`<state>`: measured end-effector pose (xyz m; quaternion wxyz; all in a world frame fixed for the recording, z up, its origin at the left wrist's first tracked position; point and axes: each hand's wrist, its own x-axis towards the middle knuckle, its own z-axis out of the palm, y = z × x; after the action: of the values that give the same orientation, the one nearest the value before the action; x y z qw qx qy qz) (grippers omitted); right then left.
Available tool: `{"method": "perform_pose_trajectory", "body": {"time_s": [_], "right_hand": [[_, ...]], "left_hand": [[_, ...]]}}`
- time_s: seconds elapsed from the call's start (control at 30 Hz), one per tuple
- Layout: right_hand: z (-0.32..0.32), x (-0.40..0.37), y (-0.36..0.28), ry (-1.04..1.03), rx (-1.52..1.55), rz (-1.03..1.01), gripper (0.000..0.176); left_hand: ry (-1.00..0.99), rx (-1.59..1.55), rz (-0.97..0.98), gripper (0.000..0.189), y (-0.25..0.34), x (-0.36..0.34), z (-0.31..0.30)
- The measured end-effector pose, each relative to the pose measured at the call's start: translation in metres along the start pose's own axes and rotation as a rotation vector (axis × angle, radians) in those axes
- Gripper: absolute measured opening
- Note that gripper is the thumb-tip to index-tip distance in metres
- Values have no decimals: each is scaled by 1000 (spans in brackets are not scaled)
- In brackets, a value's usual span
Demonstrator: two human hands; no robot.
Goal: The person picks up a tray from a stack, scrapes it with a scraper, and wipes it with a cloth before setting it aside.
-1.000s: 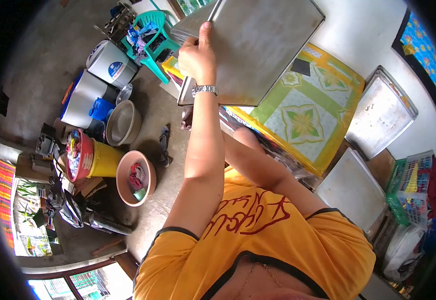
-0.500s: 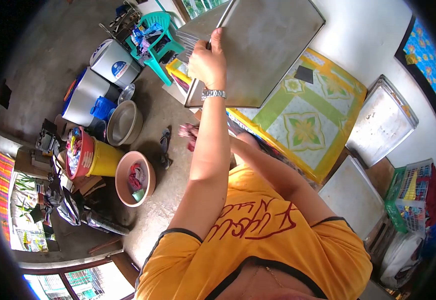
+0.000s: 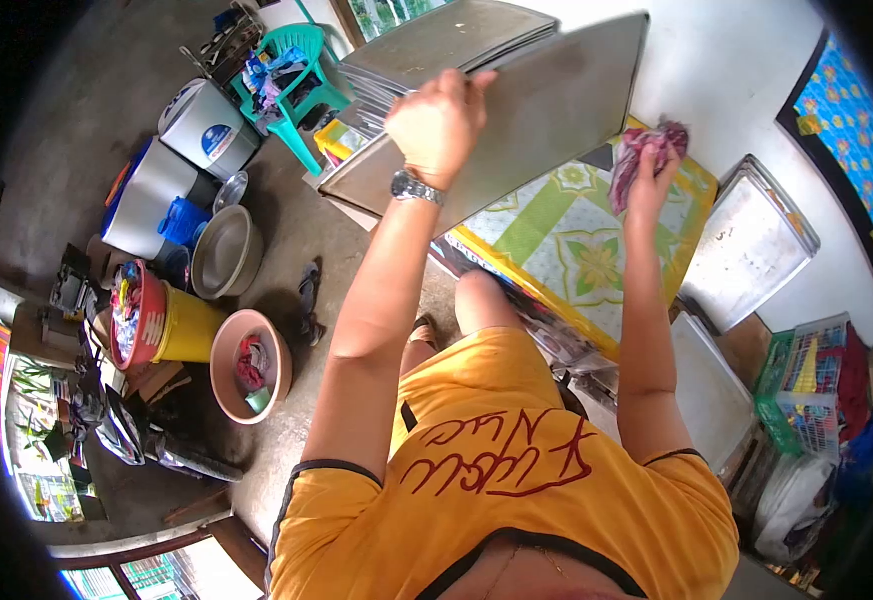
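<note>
My left hand (image 3: pixel 439 125), with a watch (image 3: pixel 417 187) on its wrist, is closed on the upper edge of a large flat metal baking tray (image 3: pixel 547 120). The tray stands tilted on the table covered with a green, white and yellow patterned cloth (image 3: pixel 592 260). Over at the tray's far right edge, my right hand (image 3: pixel 649 180) is closed around a crumpled pinkish-purple rag (image 3: pixel 637 160). The rag appears apart from the tray, above the table. Behind the tray lies a stack of similar metal trays (image 3: pixel 447 45).
More trays (image 3: pixel 752 245) lean against the wall at right, near plastic crates (image 3: pixel 807 385). On the floor at left are a pink basin (image 3: pixel 219 365) holding cloths, a yellow bucket (image 3: pixel 189 325), a grey basin (image 3: pixel 227 265) and white washing machines (image 3: pixel 207 125). A green chair (image 3: pixel 302 100) holds clothes.
My right hand with the rag has moved from under my left arm to the far right. The tray has tilted, showing the stack behind it; my left hand still grips its edge.
</note>
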<state>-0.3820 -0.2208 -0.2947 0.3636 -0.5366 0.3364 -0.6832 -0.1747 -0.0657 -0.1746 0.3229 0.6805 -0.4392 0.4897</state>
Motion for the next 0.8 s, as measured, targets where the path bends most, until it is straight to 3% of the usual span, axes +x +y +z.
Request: {"method": "perform_pose_trajectory", "body": {"time_s": [0.07,0.17,0.27,0.37,0.43,0.5,0.57,0.63,0.7,0.8], "right_hand": [[5,14,-4,40,-177,-239,44],[37,-7,-50,-51,-443,-411,42],[56,-18,-57,-422,-653,-686,45],[55,24,-47,-361,-873,-636,47],[43,63,-32,-191,-833,-482,42],[44,68,-36,-210,-915,-291,41],[69,40,-30,-314,-836,-564,39],[89,-17,-63,-402,-804,-714,41],[91,-19,-70,-509,-746,-728,42],[78,38,-41,-392,-830,-509,40]], "left_hand": [[-53,-29,86,38,4,-13,2],[-91,-76,121,38,4,-34,13],[-133,-98,146,38,10,-35,10],[-144,-88,143,38,7,-32,14],[-132,-80,135,38,7,-33,15],[-108,-80,129,38,11,-33,13],[-148,-69,111,38,9,-31,17],[-200,-70,99,36,6,-24,19],[-186,-102,102,32,5,-24,21],[-209,-125,104,31,0,-23,21]]}}
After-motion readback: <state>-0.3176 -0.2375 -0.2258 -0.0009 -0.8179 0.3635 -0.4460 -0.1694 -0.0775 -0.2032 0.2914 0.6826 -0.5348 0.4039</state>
